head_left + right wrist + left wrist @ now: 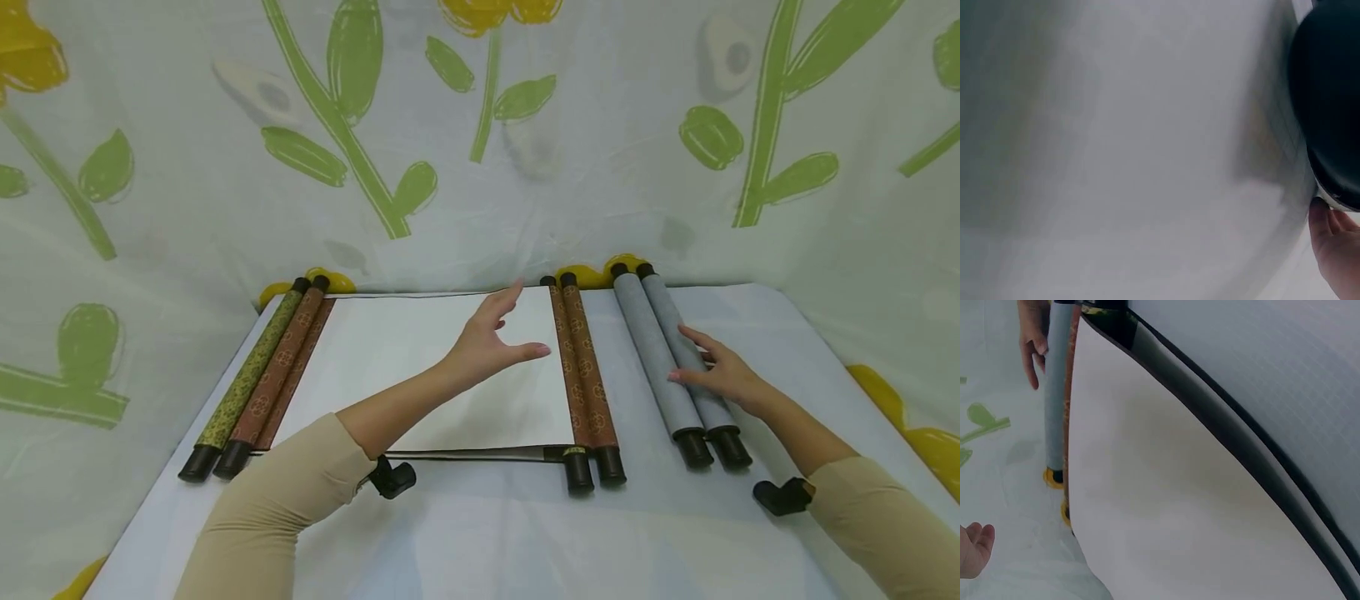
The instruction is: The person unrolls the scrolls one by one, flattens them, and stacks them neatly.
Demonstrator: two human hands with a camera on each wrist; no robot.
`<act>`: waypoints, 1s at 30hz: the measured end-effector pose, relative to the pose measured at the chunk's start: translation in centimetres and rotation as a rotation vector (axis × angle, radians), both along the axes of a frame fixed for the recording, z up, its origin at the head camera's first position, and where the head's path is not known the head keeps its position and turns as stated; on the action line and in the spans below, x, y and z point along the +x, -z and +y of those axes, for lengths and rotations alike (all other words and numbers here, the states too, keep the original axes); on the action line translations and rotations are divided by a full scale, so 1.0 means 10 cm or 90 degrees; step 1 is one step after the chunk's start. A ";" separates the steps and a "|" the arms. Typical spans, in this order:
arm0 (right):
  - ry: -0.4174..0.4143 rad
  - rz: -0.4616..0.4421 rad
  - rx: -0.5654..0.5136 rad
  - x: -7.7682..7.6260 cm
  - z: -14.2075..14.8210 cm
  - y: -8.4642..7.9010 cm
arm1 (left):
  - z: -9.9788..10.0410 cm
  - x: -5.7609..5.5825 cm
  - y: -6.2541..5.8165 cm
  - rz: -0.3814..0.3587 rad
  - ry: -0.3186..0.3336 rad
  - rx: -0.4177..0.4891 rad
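Observation:
My left hand hovers above a white sheet with fingers and thumb spread apart and nothing between them. That sheet lies flat between brown patterned rollers, like an unrolled hanging scroll. At the right, my right hand lies over the outer of two rolled grey scrolls, its fingers and thumb curved round the outer grey scroll. The thumb tip reaches the inner grey scroll. In the right wrist view, fingertips touch the roll beside a large black end cap.
A green-yellow patterned roll and a brown patterned roll lie along the sheet's left side. Another brown roll stands beside its right edge. White cloth covers the table; a flower-printed curtain hangs behind.

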State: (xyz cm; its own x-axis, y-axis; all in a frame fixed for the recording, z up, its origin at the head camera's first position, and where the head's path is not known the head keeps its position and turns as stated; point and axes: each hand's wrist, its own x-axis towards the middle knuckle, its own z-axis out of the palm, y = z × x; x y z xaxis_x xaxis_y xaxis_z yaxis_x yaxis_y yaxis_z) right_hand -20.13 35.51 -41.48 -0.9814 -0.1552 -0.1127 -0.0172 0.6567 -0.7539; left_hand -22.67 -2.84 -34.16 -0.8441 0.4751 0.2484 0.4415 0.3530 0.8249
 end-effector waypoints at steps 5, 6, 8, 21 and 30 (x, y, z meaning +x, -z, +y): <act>-0.009 -0.005 -0.002 -0.01 0.00 0.00 | 0.19 0.04 -0.04 0.015 0.035 0.022; -0.010 -0.004 -0.002 -0.01 0.00 0.00 | 0.23 0.04 -0.04 0.016 0.041 0.022; -0.013 -0.006 -0.004 -0.01 0.00 0.00 | 0.31 0.05 -0.04 0.017 0.054 0.020; -0.006 -0.016 0.008 -0.03 -0.02 -0.01 | 0.76 0.08 0.03 -0.028 0.058 -0.043; -0.008 -0.020 0.012 -0.05 -0.04 0.01 | 1.12 0.18 0.27 -0.055 0.056 -0.084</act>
